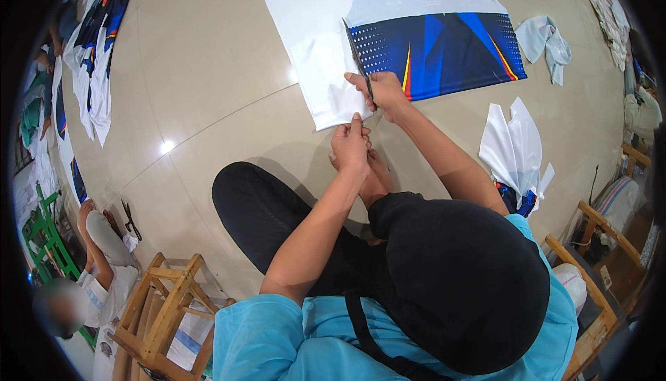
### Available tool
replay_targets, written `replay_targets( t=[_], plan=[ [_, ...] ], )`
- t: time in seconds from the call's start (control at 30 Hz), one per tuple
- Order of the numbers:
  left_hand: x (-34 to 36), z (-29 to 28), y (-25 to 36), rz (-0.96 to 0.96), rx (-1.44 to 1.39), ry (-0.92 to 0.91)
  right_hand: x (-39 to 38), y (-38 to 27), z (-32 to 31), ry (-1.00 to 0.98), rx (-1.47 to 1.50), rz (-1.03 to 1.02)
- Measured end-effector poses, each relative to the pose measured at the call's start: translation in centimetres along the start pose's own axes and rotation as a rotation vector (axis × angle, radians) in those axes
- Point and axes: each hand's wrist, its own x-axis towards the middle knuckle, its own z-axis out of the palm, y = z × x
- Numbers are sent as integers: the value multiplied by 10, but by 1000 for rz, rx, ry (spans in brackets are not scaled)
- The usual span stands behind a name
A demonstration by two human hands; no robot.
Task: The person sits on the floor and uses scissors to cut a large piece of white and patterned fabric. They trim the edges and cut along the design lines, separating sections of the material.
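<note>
A large piece of fabric lies flat on the tiled floor, with a white margin on its left and a blue printed panel on its right. My right hand is closed round the handles of dark scissors. Their long blades point away from me, along the border between the white margin and the printed part. With thumb and fingers my left hand pinches the near edge of the white fabric, just below the scissors' handles. My right palm and parts of the handles are hidden.
Crumpled white scraps lie right of my right forearm, and a pale scrap lies farther off. Another person sits at the lower left, near a second pair of scissors and a wooden stool. Printed cloth is spread at far left.
</note>
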Motion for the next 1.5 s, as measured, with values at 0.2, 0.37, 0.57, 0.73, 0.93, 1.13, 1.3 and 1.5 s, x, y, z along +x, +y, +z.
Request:
replay_targets(
  t=[0.2,0.37,0.57,0.73,0.93,1.13,1.3,1.5],
  plan=[
    [0,1,0,9,-1,-5,5,2,-2,-11,-15,-8],
    [-1,-1,0,7,2,5,1,1,1,-19,5,-1],
    [-8,4,8,9,0,28,1,-4,-4,-69,42,36],
    [26,-2,69,175,-300,6,-20,-8,-24,-201,231,107],
    [86,-4,179,625,-45,93,-69,16,-77,-113,12,-44],
    [129,5,200,1463,1331,66,-40,40,-167,884,-506,-425],
    [157,-12,209,1354,1600,-72,25,16,-258,1159,-650,-408],
    [112,-27,160,1306,1671,96,80,-9,-300,1092,-798,-485]
  ],
)
